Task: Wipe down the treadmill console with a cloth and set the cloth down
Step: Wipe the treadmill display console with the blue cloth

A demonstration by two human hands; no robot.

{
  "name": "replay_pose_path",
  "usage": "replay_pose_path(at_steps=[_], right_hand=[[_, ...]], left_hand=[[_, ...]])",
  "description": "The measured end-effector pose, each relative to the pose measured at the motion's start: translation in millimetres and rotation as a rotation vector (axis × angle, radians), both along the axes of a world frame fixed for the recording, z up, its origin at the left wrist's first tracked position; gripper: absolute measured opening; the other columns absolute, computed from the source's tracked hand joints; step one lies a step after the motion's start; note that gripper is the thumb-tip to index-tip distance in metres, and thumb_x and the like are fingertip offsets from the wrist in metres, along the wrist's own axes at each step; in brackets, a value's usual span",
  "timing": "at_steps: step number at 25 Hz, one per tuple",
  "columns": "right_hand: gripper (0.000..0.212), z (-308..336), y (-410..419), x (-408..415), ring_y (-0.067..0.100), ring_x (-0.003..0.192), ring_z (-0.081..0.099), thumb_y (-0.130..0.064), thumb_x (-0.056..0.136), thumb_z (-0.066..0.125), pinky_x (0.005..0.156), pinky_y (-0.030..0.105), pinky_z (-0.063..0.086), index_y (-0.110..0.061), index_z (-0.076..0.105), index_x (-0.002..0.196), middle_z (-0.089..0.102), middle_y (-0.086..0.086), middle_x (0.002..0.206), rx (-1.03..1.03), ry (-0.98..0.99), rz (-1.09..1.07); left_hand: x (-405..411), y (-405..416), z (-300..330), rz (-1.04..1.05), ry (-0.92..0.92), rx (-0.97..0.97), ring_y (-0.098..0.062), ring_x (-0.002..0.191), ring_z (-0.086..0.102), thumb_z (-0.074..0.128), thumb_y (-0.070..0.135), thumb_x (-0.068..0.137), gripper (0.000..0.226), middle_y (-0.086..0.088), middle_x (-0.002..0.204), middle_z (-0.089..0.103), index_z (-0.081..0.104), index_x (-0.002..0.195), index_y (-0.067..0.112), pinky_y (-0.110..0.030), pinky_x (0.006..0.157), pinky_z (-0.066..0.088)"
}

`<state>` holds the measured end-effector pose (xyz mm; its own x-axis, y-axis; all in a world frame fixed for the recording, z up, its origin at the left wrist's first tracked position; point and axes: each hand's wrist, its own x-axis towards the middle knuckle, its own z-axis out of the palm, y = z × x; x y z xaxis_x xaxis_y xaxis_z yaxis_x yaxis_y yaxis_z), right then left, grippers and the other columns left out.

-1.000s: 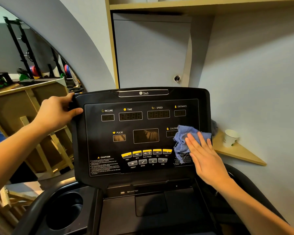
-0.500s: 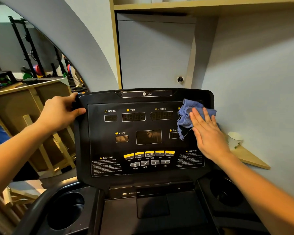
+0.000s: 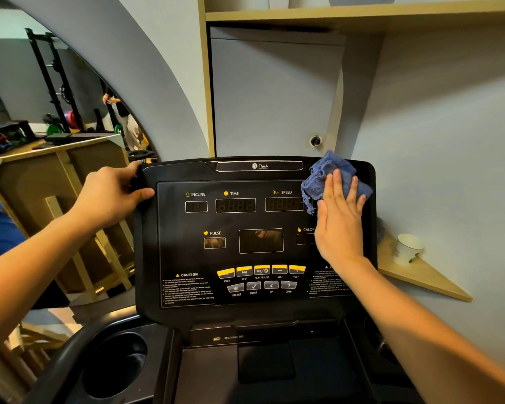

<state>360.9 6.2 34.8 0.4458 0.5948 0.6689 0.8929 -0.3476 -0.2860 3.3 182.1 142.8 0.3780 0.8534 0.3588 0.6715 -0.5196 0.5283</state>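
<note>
Head view: a black treadmill console stands upright in front of a grey wall, seen from above and behind two bare forearms.
Left hand: clamped on the console's upper left corner, thumb on the front face, fingers curled behind the edge.
Right hand: flat and open, fingers together and pointing up, palm pressing the cloth against the panel; it pins the cloth rather than pinching it.
Cloth: blue, crumpled, at the console's upper right corner, part of it under the fingers, the rest bunched above them and reaching the top edge.
Console face: dark displays labelled INCLINE, TIME, SPEED and PULSE; yellow buttons along the lower middle.
Cup holder: round recess below the console's lower left corner.
Paper cup: on a small wooden corner shelf just right of the console.
</note>
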Motion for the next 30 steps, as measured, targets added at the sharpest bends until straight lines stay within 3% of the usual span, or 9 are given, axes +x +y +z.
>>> replay_pose_path(at_steps=[8,30], right_hand=[[0.065,7.2,35.4,-61.5,0.037,0.155,-0.004,-0.039,0.103,0.009,0.124,0.058,0.003,-0.01,0.009,0.162,0.007,0.008,0.17,0.025,0.035,-0.017],[0.065,4.0,102.5,-204.9,0.033,0.154,-0.017,-0.039,0.104,0.016,0.123,0.053,-0.009,-0.014,0.002,0.162,-0.006,0.004,0.171,-0.065,-0.05,0.211]], left_hand=[[-1.5,8.7,-2.4,0.003,0.053,0.034,-0.032,0.124,0.057,0.071,0.026,0.087,0.072,-0.015,0.133,0.062,0.037,0.15,0.016,-0.047,0.104,0.043],[-0.3,15.6,-8.1,-0.007,0.019,0.055,-0.031,0.123,0.058,0.071,0.024,0.086,0.072,-0.014,0.134,0.062,0.038,0.149,0.016,-0.048,0.103,0.046]])
